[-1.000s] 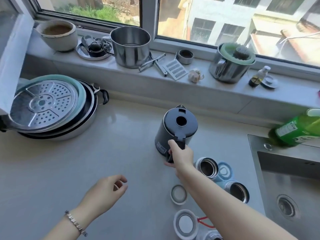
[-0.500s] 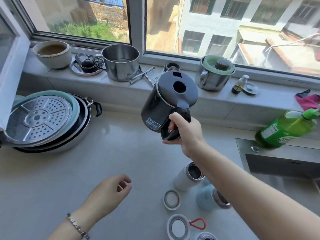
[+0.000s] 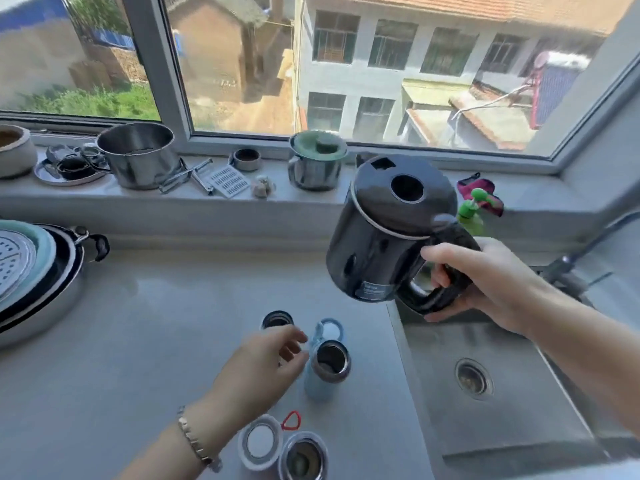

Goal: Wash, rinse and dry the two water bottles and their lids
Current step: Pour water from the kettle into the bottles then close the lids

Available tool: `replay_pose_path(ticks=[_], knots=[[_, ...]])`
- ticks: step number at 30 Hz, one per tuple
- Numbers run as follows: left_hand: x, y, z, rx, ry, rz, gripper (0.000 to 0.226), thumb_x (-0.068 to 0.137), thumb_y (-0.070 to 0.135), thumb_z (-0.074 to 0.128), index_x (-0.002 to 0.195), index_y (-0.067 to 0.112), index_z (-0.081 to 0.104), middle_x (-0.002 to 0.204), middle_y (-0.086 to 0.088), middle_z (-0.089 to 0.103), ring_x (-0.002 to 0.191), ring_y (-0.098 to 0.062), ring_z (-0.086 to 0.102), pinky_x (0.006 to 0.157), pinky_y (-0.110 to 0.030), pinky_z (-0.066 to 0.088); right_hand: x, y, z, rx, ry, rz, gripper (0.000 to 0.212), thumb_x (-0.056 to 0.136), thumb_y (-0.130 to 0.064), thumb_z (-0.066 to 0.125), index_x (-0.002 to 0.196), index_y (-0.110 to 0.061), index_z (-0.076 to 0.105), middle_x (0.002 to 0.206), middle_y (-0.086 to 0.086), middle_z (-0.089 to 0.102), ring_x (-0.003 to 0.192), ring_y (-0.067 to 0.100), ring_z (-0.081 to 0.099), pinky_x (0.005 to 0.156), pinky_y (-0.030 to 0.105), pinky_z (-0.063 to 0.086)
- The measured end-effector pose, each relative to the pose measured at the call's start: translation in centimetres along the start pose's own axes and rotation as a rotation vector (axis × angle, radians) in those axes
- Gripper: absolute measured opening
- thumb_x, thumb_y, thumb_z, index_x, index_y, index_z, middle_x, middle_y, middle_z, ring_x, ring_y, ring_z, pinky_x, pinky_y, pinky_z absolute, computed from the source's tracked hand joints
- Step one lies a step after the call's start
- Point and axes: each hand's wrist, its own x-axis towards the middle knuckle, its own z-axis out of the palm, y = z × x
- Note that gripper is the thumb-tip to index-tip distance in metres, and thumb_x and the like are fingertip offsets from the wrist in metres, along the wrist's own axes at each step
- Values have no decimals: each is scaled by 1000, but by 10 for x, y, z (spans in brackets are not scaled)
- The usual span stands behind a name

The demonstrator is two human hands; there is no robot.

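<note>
Blue bottle (image 3: 325, 379) stands upright, mouth open, on the counter (image 3: 138, 341) just left of the sink (image 3: 502, 420). My left hand (image 3: 258, 367), fingers loosely spread, is just beside it and the nearer. My right hand (image 3: 491, 282) grips the kettle (image 3: 381, 237) over the sink's edge.

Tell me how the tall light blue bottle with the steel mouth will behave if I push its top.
The light blue bottle stands upright, tall and narrow, so a push near its mouth would probably tip it. Its round body would likely roll once down, perhaps toward the steel sink beside it. With its lid off, anything inside would spill.
</note>
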Motion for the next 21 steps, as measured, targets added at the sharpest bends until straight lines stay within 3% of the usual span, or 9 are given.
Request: replay_pose_path(ticks=[3,7,10,13,17,21], knots=[[-2,18,41,0,-12,-5,29,85,27,63,112,30,54,108,15,58,101,0,56,87,-22,46,-21,38,-44,-70,-2,86,26,64,-22,69,46,-14,53,52,6,45,46,22,50,58,52,55],[2,32,82,92,-58,-77,71,82,31,67,141,23,29,141,10,34,128,-5,38,95,-17,32,-40,91,-89,-211,-33,162,20,47,-25,68,41,-15,52,49,4,46,47,20,49,55,46,55],[14,33,102,90,-52,-162,90,77,31,72,146,18,16,151,3,21,137,-11,26,105,-23,26,-44,123,-112,-276,-86,217,18,52,-17,61,40,-15,49,51,7,44,49,20,47,60,52,56],[21,30,116,98,0,-243,91,74,25,75,146,14,19,149,-5,23,137,-18,26,107,-29,27,-43,147,-126,-296,-136,249,14,51,-15,60,45,-15,47,52,7,43,49,18,44,64,53,54],[23,30,123,158,167,-269,77,70,17,76,138,15,39,132,-12,36,122,-29,31,103,-34,29,-35,169,-128,-264,-208,271,34,47,-44,69,50,-14,52,51,4,47,48,16,47,62,47,54],[21,17,124,246,81,-295,90,67,28,80,142,16,33,139,-7,34,125,-27,28,106,-31,22,-18,181,-119,-232,-200,275,47,64,-57,58,46,-15,50,48,3,48,47,15,46,62,48,54]])
